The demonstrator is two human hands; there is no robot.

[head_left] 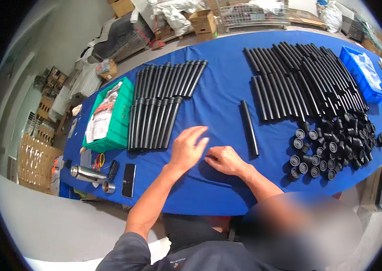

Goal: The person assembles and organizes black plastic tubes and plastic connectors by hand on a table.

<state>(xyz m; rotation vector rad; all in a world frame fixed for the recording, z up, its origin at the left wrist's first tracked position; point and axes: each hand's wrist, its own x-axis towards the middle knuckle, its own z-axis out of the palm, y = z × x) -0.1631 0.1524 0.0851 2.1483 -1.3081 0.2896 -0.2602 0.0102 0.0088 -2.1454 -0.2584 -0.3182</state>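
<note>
Over the middle of the blue-covered table, my left hand (189,148) is held with its fingers stretched out and the thumb apart, nothing in it. Close beside it, my right hand (227,161) is curled with its fingertips tucked in; whether it holds anything small is hidden. A single black tube (249,131) lies on the cloth just beyond my right hand, apart from it. To the left, black tubes with wider collars at their far ends (154,124) lie side by side in two rows. Plain black tubes (286,95) fill the far right, with black round-ended fittings (320,158) heaped nearer me.
A green crate (121,113) with printed paper in it stands at the left edge, a blue bin (369,92) at the far right. A steel flask (87,173), its cup (108,186), scissors (100,160) and a phone (128,180) lie near left. Cartons (203,25) stand beyond the table.
</note>
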